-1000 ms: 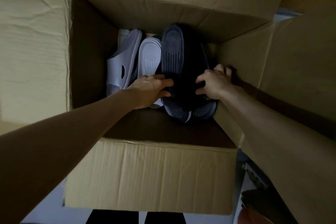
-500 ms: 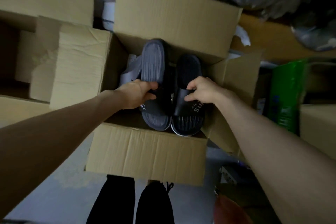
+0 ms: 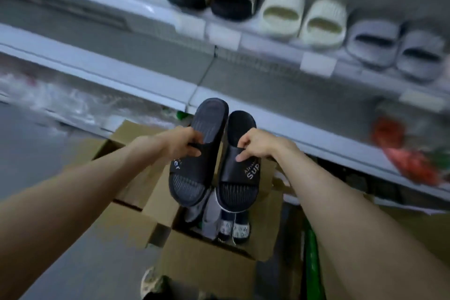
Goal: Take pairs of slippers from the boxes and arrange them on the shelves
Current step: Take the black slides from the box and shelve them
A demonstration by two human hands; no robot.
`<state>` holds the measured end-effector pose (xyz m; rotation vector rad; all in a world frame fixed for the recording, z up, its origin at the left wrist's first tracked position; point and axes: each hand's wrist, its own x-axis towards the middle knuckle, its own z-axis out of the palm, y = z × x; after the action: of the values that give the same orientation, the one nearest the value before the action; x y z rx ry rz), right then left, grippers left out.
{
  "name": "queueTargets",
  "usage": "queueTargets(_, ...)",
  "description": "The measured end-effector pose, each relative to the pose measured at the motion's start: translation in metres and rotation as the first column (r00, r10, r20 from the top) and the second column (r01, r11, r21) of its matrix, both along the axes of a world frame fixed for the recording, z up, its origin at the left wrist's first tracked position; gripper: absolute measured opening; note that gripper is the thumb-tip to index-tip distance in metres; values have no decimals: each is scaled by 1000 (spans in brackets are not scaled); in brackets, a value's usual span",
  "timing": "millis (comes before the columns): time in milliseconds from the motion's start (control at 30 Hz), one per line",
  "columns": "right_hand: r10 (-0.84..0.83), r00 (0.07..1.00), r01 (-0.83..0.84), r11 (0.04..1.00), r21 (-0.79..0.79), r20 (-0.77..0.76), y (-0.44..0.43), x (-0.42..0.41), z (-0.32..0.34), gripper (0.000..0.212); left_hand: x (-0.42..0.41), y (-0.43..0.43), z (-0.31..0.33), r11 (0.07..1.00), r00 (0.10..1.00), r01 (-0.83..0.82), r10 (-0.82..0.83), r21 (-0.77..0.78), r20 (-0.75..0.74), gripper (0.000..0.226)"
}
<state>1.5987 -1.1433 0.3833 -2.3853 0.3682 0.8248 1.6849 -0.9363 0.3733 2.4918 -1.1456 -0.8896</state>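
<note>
Head view, motion-blurred. Left grip point(image 3: 187, 145) is curled round the strap of the left black slipper point(image 3: 194, 175). Right grip point(image 3: 253, 146) pinches the strap of the right black slipper point(image 3: 239, 178), whose print is cut off at "Sup". Both slippers hang side by side, heels uppermost, above the open cardboard box point(image 3: 207, 263) and before the lower shelf point(image 3: 109, 73). Boxed slippers point(image 3: 220, 225) are mostly hidden behind the pair. Upper-shelf pairs point(image 3: 302, 17) are blurred.
</note>
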Motion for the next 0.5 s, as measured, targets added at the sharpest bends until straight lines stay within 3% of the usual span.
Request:
queueTargets(133, 85, 992, -78, 994, -80, 89, 36, 22, 116, 15, 16, 39, 112, 1000, 985, -14, 14, 0, 173, 21)
queueTargets(267, 149, 968, -117, 980, -160, 203, 74, 43, 214, 24, 36, 81, 204, 998, 944, -48, 57, -37, 325, 21)
queueTargets(500, 171, 886, -43, 956, -291, 430, 150, 75, 323, 16, 77, 168, 304, 989, 851, -36, 106, -144, 514, 18)
